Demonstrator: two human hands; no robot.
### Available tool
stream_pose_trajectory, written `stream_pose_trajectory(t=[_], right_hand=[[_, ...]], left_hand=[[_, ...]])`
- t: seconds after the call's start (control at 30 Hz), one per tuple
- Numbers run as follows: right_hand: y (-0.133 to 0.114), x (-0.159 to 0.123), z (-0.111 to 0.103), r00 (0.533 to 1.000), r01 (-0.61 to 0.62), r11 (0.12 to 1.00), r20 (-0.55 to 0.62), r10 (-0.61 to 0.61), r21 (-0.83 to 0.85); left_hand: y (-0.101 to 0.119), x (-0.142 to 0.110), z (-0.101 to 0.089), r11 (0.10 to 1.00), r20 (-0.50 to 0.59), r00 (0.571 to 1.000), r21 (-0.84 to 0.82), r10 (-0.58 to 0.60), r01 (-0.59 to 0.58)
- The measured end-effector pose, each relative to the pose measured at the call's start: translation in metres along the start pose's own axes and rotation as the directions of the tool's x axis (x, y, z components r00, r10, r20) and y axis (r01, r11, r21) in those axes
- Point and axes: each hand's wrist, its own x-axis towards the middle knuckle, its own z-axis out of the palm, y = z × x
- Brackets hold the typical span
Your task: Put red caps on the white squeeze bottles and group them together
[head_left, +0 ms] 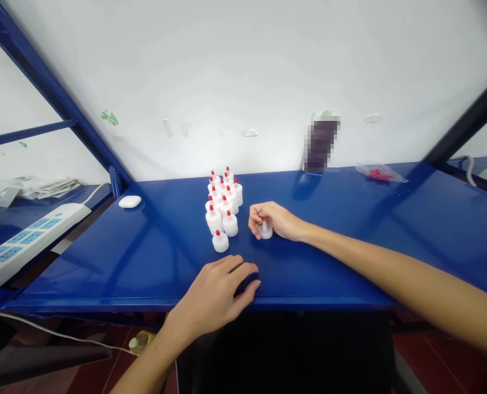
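My right hand [274, 220] is closed round the red tip of a white nozzle cap [265, 232], whose wide base is at the blue tabletop. Near the table's front edge, my left hand [222, 287] is held with the fingers curved and the thumb apart, nothing in its grasp. Just beyond it one white nozzle cap [220, 242] with a red tip stands upright on its own. Behind that, several more white nozzle caps [214, 220] with red tips are grouped close together, left of my right hand. Some look stacked, but those at the back are partly hidden.
The blue table [157, 262] meets a white wall. A clear bag of red pieces [381, 174] lies at the back right, and a blurred dark object [321, 145] leans on the wall. At the left are a white oval case [129, 202] and a power strip [34, 238].
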Motion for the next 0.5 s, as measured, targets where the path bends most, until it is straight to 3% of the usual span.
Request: stream_pose_trajectory(t=[0.5], right_hand=[[-0.0013,-0.0020,-0.0001,1.000,0.015,1.000,-0.011,-0.015,0.005]], left_hand=[[0.0006,-0.0023,-0.0013,1.000,0.020,1.000,-0.022,-0.010,0.011]])
